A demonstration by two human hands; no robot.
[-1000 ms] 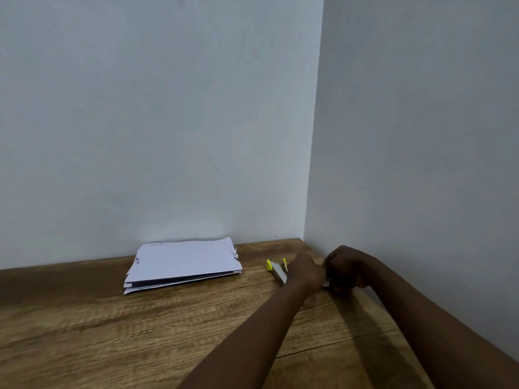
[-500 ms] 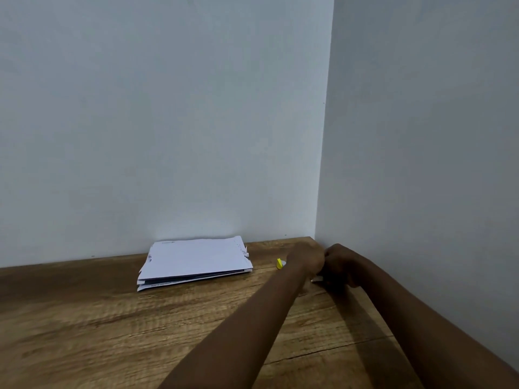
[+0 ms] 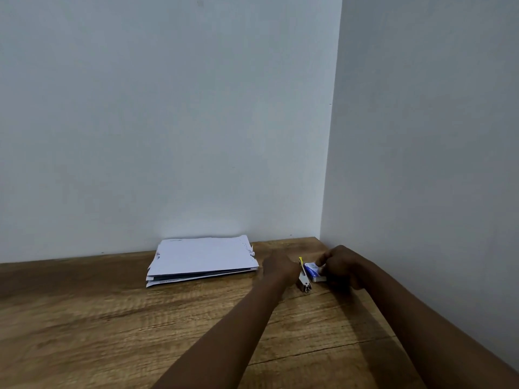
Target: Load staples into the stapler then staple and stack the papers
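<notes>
Table (image 3: 84,318): we see a wood-grain top running into a corner formed by two pale walls.
Paper stack (image 3: 202,258): we note loose white sheets lying flat near the back wall, left of both hands; edges uneven, right edge ragged.
Left hand (image 3: 279,266): we see it just right of the stack, seen from the back, curled around the stapler's near side. Fingers are hidden from us; the hold looks closed on the stapler.
Stapler (image 3: 304,279): we find it on the table between the two hands, grey metal with a yellow tip sticking up at its far end. It appears opened, though blur keeps us from being sure.
Staple box (image 3: 312,269): we see a small blue-and-white box touching the stapler's right side, resting on the table under the right fingertips.
Right hand (image 3: 341,266): we see it close to the right wall, fingers bent and pinched narrowly on the box's right end.
</notes>
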